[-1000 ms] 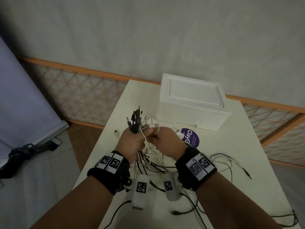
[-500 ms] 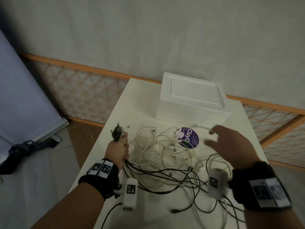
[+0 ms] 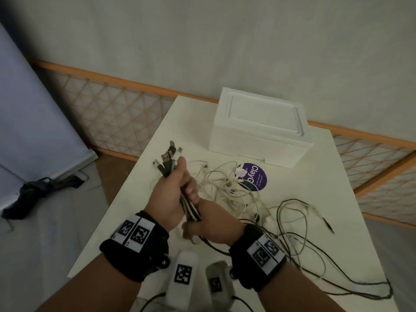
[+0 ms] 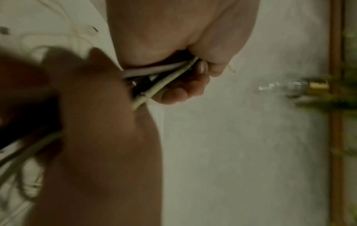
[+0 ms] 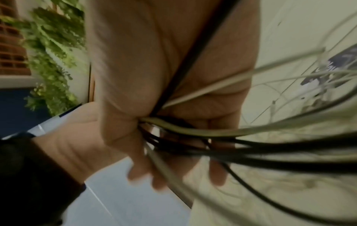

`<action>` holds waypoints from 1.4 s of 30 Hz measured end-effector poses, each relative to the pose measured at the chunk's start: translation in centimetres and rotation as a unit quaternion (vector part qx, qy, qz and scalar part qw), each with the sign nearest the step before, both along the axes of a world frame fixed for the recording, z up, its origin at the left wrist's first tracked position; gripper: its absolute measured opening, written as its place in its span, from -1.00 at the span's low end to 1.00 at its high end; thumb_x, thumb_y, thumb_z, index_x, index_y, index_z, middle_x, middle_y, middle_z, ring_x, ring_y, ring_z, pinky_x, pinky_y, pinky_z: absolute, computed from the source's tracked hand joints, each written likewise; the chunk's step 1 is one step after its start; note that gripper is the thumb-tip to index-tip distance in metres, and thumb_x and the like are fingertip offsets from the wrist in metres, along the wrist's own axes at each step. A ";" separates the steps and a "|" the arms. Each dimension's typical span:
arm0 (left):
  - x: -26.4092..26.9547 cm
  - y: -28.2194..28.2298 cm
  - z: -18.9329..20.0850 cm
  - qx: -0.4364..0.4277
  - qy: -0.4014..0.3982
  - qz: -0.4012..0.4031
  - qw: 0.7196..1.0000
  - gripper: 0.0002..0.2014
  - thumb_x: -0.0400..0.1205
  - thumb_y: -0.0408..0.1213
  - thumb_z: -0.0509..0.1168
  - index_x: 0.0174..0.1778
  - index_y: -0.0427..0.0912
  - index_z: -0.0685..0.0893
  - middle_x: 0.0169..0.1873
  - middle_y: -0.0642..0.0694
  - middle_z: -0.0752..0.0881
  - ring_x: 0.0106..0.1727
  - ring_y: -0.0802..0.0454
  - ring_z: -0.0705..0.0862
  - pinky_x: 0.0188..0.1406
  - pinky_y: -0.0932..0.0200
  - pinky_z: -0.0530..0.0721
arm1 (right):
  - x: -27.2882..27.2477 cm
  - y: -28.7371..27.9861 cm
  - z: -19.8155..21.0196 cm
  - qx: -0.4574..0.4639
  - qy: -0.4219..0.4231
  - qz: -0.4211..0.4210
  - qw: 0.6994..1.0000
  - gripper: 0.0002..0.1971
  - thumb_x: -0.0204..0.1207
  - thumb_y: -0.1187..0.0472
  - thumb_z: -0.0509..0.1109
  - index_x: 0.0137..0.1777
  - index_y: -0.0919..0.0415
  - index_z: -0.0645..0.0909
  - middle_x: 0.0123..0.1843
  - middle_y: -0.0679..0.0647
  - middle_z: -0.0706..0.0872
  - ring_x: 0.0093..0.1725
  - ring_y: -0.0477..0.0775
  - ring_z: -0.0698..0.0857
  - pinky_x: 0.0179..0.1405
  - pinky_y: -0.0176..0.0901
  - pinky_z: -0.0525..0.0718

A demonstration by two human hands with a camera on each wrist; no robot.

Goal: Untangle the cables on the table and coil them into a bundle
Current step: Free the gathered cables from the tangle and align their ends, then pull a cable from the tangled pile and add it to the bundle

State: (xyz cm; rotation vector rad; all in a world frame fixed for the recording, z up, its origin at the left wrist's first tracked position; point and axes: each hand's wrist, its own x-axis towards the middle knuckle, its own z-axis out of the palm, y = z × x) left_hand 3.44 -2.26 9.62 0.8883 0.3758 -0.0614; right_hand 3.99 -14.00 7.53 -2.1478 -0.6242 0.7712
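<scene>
My left hand (image 3: 180, 188) grips a bunch of black and white cables just below their plug ends (image 3: 167, 158), which stick up out of the fist. My right hand (image 3: 203, 224) holds the same bunch right under the left hand, fingers curled round it. The left wrist view shows the left hand's fingers (image 4: 183, 87) wrapped on the cables (image 4: 160, 75). In the right wrist view the cables (image 5: 212, 137) run out of the right hand (image 5: 173, 152). The rest of the cables lie as a loose tangle (image 3: 231, 190) on the white table (image 3: 315, 176).
A white foam box (image 3: 258, 129) stands at the table's far side. A purple round sticker (image 3: 255, 176) lies in front of it, partly under the white cables. Black cable loops (image 3: 299, 239) trail to the right and towards the near right corner. The table's left edge is close to my left forearm.
The right hand, open over the table's right side half a second ago, has come back left and taken hold of the bunch under the left hand. The left hand keeps its grip.
</scene>
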 end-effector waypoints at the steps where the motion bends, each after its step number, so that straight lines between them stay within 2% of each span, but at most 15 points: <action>1: -0.2 0.6 0.0 -0.019 0.008 0.015 1.000 -0.48 0.57 0.15 0.21 -0.54 -0.10 0.24 -0.65 -0.04 0.30 -0.62 0.04 0.30 -0.58 0.21 0.36 | -0.3 -0.9 -0.3 -0.019 0.000 0.022 1.000 -0.75 0.31 0.09 0.41 0.00 0.08 0.61 -0.26 0.00 0.76 -0.31 -0.07 0.71 -0.19 -0.15 0.68; 6: -1.7 4.4 -1.9 -0.073 0.053 0.134 0.987 -0.40 0.65 0.19 0.13 -0.66 -0.03 0.22 -0.71 0.04 0.20 -0.70 0.12 0.21 -0.65 0.31 0.27 | -1.2 -8.9 -2.7 -0.222 -0.184 0.079 0.954 -0.87 0.50 0.08 0.26 0.02 0.02 0.55 -0.07 0.04 0.72 -0.02 0.12 0.69 -0.18 -0.11 0.52; 9: -3.4 6.5 -3.9 -0.076 0.083 0.189 0.976 -0.39 0.67 0.19 0.11 -0.68 -0.03 0.23 -0.73 0.05 0.20 -0.73 0.13 0.20 -0.69 0.35 0.28 | -0.9 -14.7 -3.7 -0.272 -0.184 0.022 0.944 -0.88 0.55 0.01 0.25 0.00 -0.04 0.56 -0.15 -0.07 0.69 -0.03 0.02 0.69 -0.30 -0.23 0.39; 11: -4.7 6.5 -6.0 -0.086 0.122 0.215 0.965 -0.39 0.68 0.17 0.11 -0.67 -0.04 0.27 -0.72 0.06 0.23 -0.73 0.13 0.22 -0.68 0.35 0.29 | -1.0 -17.5 -3.9 -0.270 -0.170 0.001 0.948 -0.77 0.53 -0.16 0.30 -0.15 -0.03 0.54 -0.31 -0.12 0.60 -0.20 -0.09 0.65 -0.44 -0.30 0.33; 15: -6.5 4.2 -10.9 -0.059 0.195 0.246 0.948 -0.56 0.72 -0.02 0.19 -0.46 -0.14 0.43 -0.63 0.01 0.58 -0.66 0.16 0.52 -0.60 0.31 0.58 | -0.9 -19.3 -6.0 -0.325 -0.105 0.032 0.939 -0.56 0.31 -0.45 0.35 -0.31 -0.10 0.41 -0.35 -0.12 0.55 -0.30 -0.19 0.52 -0.42 -0.33 0.36; 17: -6.9 3.1 -12.6 -0.064 0.211 0.249 0.943 -0.61 0.71 -0.08 0.22 -0.39 -0.22 0.49 -0.51 -0.03 0.76 -0.53 0.17 0.71 -0.45 0.31 0.73 | -0.7 -19.3 -6.7 -0.329 -0.045 0.052 0.942 -0.49 0.16 -0.49 0.42 -0.03 -0.19 0.52 -0.08 -0.19 0.64 0.00 -0.14 0.62 -0.16 -0.35 0.49; 18: -7.0 2.7 -13.1 -0.065 0.216 0.250 0.942 -0.60 0.71 -0.08 0.23 -0.39 -0.24 0.51 -0.45 -0.06 0.80 -0.46 0.17 0.75 -0.39 0.29 0.76 | -0.4 -19.2 -6.7 -0.344 -0.024 0.073 0.936 -0.29 0.13 -0.46 0.46 0.25 -0.16 0.50 0.17 -0.16 0.62 0.24 -0.05 0.58 0.10 -0.26 0.52; 19: -6.9 2.5 -13.5 -0.062 0.219 0.252 0.940 -0.60 0.70 -0.09 0.24 -0.39 -0.26 0.53 -0.41 -0.07 0.81 -0.42 0.15 0.77 -0.37 0.27 0.78 | -0.1 -18.7 -6.3 -0.354 -0.014 0.085 0.931 -0.11 0.15 -0.39 0.50 0.48 -0.09 0.37 0.39 -0.08 0.51 0.43 0.02 0.45 0.34 -0.18 0.43; 21: -6.4 2.2 -13.7 -0.049 0.221 0.255 0.940 -0.61 0.70 -0.10 0.25 -0.37 -0.28 0.56 -0.38 -0.09 0.82 -0.35 0.11 0.78 -0.34 0.24 0.79 | 0.6 -16.8 -5.3 -0.298 -0.055 0.077 0.950 -0.13 0.31 -0.11 0.54 0.60 0.00 0.24 0.55 -0.01 0.36 0.55 0.05 0.31 0.47 -0.25 0.22; 23: -5.8 2.1 -13.5 -0.039 0.223 0.252 0.941 -0.65 0.70 -0.12 0.25 -0.29 -0.29 0.62 -0.35 -0.11 0.82 -0.25 0.06 0.75 -0.29 0.20 0.80 | 1.1 -13.7 -4.6 -0.164 -0.129 0.050 0.977 -0.38 0.39 0.11 0.43 0.49 0.08 0.42 0.45 0.03 0.49 0.45 0.04 0.45 0.39 -0.41 0.24; 25: -5.2 2.4 -13.3 -0.034 0.231 0.247 0.941 -0.73 0.71 -0.14 0.24 -0.15 -0.27 0.66 -0.24 -0.15 0.79 -0.21 0.03 0.71 -0.26 0.15 0.75 | 1.3 -9.5 -4.4 -0.098 -0.162 0.067 0.980 -0.53 0.42 0.23 0.29 0.36 0.13 0.56 0.31 0.09 0.60 0.31 0.07 0.56 0.38 -0.23 0.39; 28: -4.4 3.6 -13.0 -0.024 0.234 0.239 0.942 -0.77 0.73 -0.16 0.21 -0.03 -0.23 0.67 -0.44 -0.07 0.63 -0.51 0.12 0.59 -0.50 0.25 0.60 | 1.3 -3.1 -7.0 -0.151 -0.163 0.186 0.957 -0.59 0.56 0.25 0.23 0.42 0.14 0.51 0.36 0.18 0.55 0.34 0.17 0.51 0.38 -0.03 0.42; 31: -3.6 5.2 -12.9 -0.004 0.235 0.221 0.946 -0.74 0.75 -0.15 0.18 -0.06 -0.27 0.65 -0.67 0.03 0.43 -0.70 0.17 0.38 -0.68 0.35 0.43 | 2.1 -0.1 -9.5 -0.260 -0.162 0.247 0.919 -0.55 0.59 0.05 0.27 0.46 0.07 0.41 0.37 0.19 0.48 0.33 0.28 0.51 0.30 0.10 0.51; 36: -2.5 6.7 -13.2 0.017 0.239 0.169 0.956 -0.72 0.75 -0.15 0.18 -0.12 -0.28 0.64 -0.67 0.04 0.35 -0.68 0.16 0.31 -0.67 0.26 0.38 | 6.2 -1.8 -10.2 -0.337 -0.200 0.117 0.913 -0.76 0.68 0.12 0.14 0.25 0.15 0.49 0.20 0.21 0.65 0.17 0.24 0.64 0.04 -0.02 0.54; 42: -1.1 6.1 -11.8 -0.027 0.212 0.102 0.971 -0.75 0.71 -0.17 0.22 -0.08 -0.31 0.64 -0.63 0.02 0.40 -0.66 0.15 0.30 -0.65 0.25 0.35 | 8.7 -4.1 -5.3 -0.111 -0.193 -0.093 0.970 -0.87 0.64 0.10 0.28 0.04 0.08 0.64 -0.14 -0.05 0.72 -0.15 -0.03 0.66 -0.13 -0.17 0.56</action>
